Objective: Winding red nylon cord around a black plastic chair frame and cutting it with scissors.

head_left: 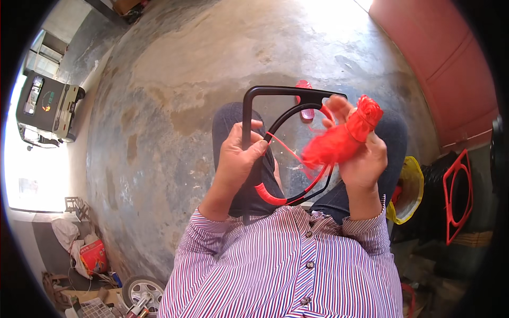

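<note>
**Tension first, then the turn**

I hold the black frame (281, 89) above my lap, between my knees (391, 127). My left fingers (256, 150) pinch it at its left side, thumb pressed where the red strand (286, 148) leaves the ring (282, 117). My right fingers (339, 106) are curled and a little parted, with the red bundle (334, 146) held against the palm; whether the tips touch the ring, I can't tell.

This looks like winding, so the thumb matters most: it should pin each turn while the bundle passes through the opening. The strand runs fairly straight across the gap — I want that pull even, with no slack. Each turn should lie flat beside its neighbour, as snug as the red wrapping (270, 197) low on the ring. The bundle's loose, frayed end could snag on the frame — best gathered closer in the palm.
</note>
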Demonstrator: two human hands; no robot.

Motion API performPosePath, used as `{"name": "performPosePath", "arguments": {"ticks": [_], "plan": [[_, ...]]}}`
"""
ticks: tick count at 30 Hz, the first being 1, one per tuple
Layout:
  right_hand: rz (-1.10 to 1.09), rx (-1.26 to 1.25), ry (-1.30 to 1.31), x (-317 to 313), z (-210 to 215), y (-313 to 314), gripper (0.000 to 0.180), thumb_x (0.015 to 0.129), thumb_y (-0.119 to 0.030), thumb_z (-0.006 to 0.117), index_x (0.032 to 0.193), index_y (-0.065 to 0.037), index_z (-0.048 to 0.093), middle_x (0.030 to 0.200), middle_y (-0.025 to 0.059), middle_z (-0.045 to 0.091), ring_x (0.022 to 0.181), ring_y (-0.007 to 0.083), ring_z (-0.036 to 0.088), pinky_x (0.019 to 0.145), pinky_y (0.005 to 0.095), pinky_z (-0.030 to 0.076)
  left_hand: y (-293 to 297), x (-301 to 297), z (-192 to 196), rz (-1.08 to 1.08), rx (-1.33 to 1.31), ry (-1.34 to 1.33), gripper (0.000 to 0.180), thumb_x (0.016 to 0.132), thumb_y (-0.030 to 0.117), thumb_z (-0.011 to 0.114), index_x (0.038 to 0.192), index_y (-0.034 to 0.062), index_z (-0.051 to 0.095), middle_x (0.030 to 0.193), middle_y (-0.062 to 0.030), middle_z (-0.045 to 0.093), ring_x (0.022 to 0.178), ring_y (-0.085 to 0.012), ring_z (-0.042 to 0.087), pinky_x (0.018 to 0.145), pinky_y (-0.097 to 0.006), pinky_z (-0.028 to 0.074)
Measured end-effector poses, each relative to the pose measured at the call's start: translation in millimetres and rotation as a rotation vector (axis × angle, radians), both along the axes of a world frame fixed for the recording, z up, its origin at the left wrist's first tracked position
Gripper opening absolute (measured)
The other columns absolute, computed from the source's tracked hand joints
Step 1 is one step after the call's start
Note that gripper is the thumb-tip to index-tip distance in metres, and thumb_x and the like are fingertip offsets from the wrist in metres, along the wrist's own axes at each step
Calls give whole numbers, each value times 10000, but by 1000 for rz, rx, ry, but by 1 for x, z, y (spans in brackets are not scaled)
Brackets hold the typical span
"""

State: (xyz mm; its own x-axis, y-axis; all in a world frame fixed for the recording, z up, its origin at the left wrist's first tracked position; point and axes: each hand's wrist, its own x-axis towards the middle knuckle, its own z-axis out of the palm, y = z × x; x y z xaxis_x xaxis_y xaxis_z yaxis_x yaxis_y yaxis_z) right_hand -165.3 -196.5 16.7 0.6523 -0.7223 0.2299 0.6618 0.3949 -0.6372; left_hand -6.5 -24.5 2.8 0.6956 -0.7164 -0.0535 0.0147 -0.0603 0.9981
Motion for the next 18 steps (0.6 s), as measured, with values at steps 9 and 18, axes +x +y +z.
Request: {"name": "performPosePath", "arguments": {"ticks": [9, 18], "plan": [[630, 12, -97, -37, -15, 17, 651, 990, -551, 377, 1301, 17, 448, 692, 155, 630, 577, 283, 647, 725, 408, 529, 19, 18, -2, -2, 47, 216, 118, 948, 155, 646, 952, 44, 608, 917, -118, 705, 702, -129, 647, 643, -251, 533], [734, 380, -293, -50, -37, 6, 680, 994, -607, 349, 1260, 3, 491, 563, 16, 506, 422, 132, 432, 502, 323, 389, 31, 27, -8, 10, 78, 235, 164, 989, 191, 578, 1026, 34, 549, 758, -123, 690, 577, -138, 628, 537, -245, 506]]}}
